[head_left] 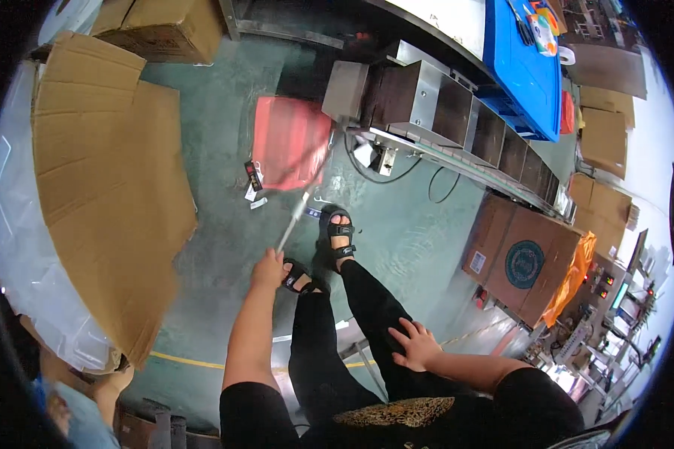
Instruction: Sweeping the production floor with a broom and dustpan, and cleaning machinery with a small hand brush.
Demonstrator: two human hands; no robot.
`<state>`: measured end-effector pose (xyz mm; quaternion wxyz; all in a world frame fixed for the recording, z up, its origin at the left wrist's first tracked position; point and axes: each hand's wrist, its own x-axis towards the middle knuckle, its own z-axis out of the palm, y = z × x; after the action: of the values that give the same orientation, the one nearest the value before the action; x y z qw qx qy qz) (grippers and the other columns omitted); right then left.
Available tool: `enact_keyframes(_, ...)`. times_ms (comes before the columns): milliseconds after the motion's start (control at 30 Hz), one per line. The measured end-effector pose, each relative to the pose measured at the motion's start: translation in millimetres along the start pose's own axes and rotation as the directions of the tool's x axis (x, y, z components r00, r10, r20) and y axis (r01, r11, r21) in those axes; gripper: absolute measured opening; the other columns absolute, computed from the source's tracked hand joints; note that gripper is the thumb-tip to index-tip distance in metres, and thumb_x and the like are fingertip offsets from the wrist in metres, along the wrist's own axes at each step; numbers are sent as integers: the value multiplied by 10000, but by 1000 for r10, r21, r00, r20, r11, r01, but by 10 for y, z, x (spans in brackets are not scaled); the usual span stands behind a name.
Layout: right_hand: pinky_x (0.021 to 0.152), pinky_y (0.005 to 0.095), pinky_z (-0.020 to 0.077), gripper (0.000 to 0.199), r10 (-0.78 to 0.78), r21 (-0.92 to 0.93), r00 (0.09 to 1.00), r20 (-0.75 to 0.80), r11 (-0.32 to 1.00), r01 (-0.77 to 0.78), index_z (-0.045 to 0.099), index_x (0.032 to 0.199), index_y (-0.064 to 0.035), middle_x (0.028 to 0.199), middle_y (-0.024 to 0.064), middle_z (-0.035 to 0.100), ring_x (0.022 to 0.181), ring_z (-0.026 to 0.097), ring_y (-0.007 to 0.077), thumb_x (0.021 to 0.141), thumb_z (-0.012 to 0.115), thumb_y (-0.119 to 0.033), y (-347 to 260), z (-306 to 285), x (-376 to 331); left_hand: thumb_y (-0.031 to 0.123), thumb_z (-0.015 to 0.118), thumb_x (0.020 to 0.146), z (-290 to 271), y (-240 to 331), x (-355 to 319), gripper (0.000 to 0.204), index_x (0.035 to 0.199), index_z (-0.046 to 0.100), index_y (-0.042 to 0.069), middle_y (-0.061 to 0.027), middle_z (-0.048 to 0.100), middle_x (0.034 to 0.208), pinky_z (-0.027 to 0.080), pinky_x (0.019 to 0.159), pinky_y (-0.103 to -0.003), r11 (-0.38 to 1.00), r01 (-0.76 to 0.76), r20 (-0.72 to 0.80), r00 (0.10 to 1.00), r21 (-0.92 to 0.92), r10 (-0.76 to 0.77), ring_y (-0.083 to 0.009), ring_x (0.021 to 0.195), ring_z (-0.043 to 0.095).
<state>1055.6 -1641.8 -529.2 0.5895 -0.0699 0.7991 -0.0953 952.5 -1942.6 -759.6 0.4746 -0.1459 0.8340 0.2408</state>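
Observation:
My left hand (266,269) is closed around one end of a long thin pale rod (298,212), which is blurred and slants away across the floor. Its far end passes beside a flat red piece (286,138) on the green floor, and its tip is too smeared to make out. My right hand (416,345) lies on my right thigh with its fingers spread and holds nothing. Beside the red piece are a small black item (253,176) and a white scrap (258,203). My sandalled feet are just past the left hand.
Large bent cardboard (105,194) over clear plastic fills the left side; another person's hand (114,382) touches its lower edge. A metal conveyor frame (464,112) runs along the right, near a blue bin lid (520,67) and a big carton (528,254). Cables hang below the frame.

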Motion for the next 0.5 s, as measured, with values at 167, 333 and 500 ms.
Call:
enact_keyframes(167, 901, 491, 283, 613, 48, -3, 999, 16, 999, -48, 294, 1260, -189, 1306, 142, 222, 1156, 264, 367, 725, 476, -426, -21, 77, -76, 364, 369, 835, 6, -543, -584, 351, 970, 444, 50, -219, 559, 872, 408, 700, -481, 991, 38, 84, 995, 126, -48, -404, 814, 527)
enact_keyframes(333, 899, 489, 289, 612, 39, 2, 999, 35, 999, -39, 293, 1259, -189, 1308, 141, 219, 1157, 263, 367, 727, 475, -431, -31, 199, -160, 370, 381, 825, -398, -1236, -1363, 339, 922, 464, 56, -208, 568, 811, 419, 653, -483, 930, 175, 115, 968, 324, -222, -385, 734, 543)
enact_keyframes(500, 889, 491, 302, 612, 36, 40, 994, 99, 998, -40, 291, 1259, -194, 1314, 139, 213, 1152, 271, 364, 729, 478, -435, -68, 277, -208, 356, 410, 823, -525, -1396, -2245, 308, 885, 456, 57, -207, 566, 743, 414, 611, -487, 939, 202, 28, 975, 279, -218, -386, 709, 541)
